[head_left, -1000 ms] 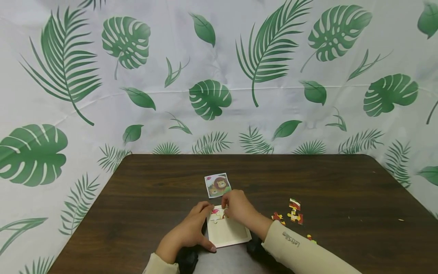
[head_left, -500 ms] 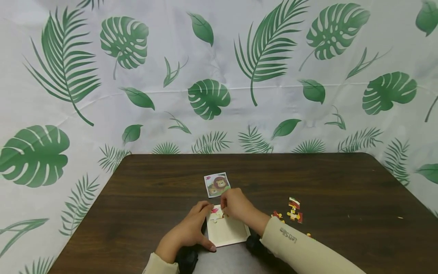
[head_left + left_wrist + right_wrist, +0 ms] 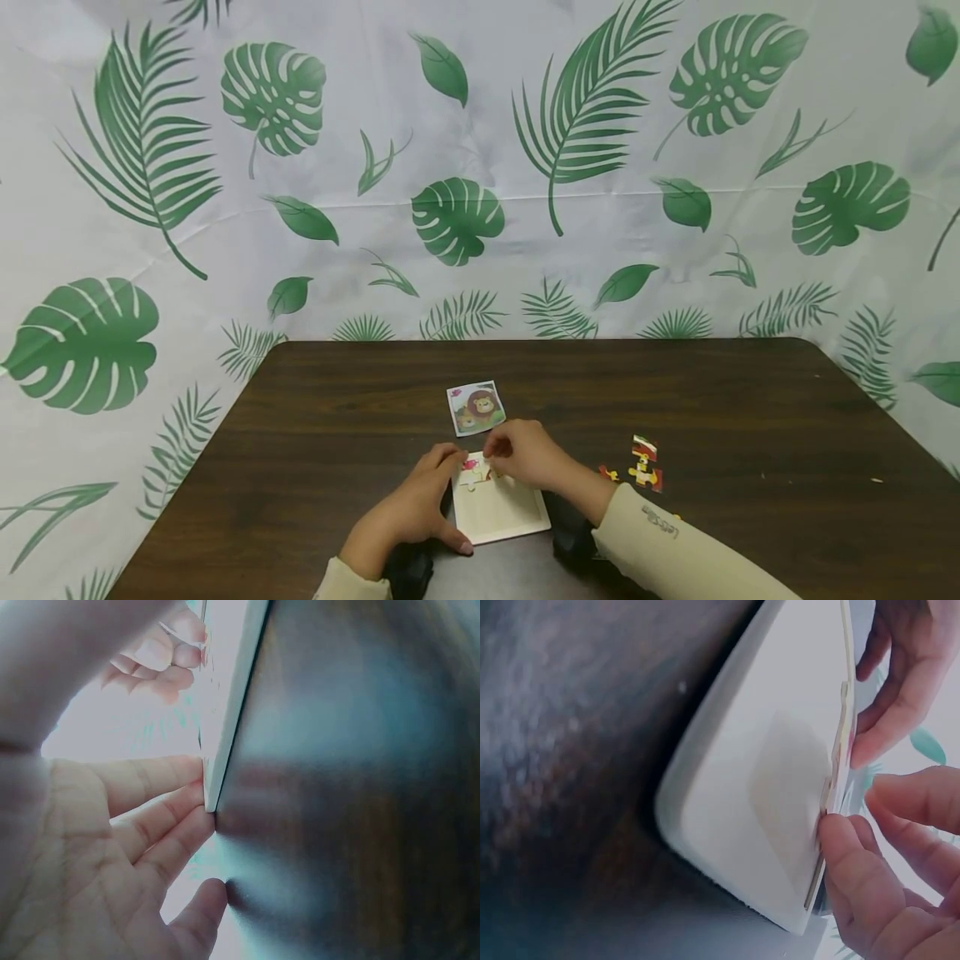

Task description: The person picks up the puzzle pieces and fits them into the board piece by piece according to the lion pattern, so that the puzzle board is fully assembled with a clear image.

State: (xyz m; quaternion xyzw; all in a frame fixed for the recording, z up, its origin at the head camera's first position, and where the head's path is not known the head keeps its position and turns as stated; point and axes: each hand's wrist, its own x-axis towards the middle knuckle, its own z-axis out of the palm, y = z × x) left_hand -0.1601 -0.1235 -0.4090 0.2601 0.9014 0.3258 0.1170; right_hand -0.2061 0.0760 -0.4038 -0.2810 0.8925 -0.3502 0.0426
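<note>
A pale wooden puzzle tray [image 3: 502,510] lies on the table in front of me. Joined jigsaw pieces [image 3: 471,477] fill part of its far edge; the rest of the visible base is bare. My left hand [image 3: 416,504] spans the tray's left side, with extended fingers touching the edge in the left wrist view. Over the tray's far edge, my right hand [image 3: 528,454] bends its fingers down. In the right wrist view, one fingertip [image 3: 836,832] touches the laid pieces' edge, while another finger [image 3: 877,791] stays apart from it. No piece shows between them.
Beyond the tray lies a printed lion picture card [image 3: 476,408]. Loose red and yellow jigsaw pieces [image 3: 645,467] lie to the right, with another piece [image 3: 609,472] beside my right forearm. A leaf-patterned cloth [image 3: 480,167] hangs behind the dark wood table [image 3: 360,400].
My right hand and forearm have shifted slightly right, and its thumb and finger have spread apart. The left hand stays at the tray's side.
</note>
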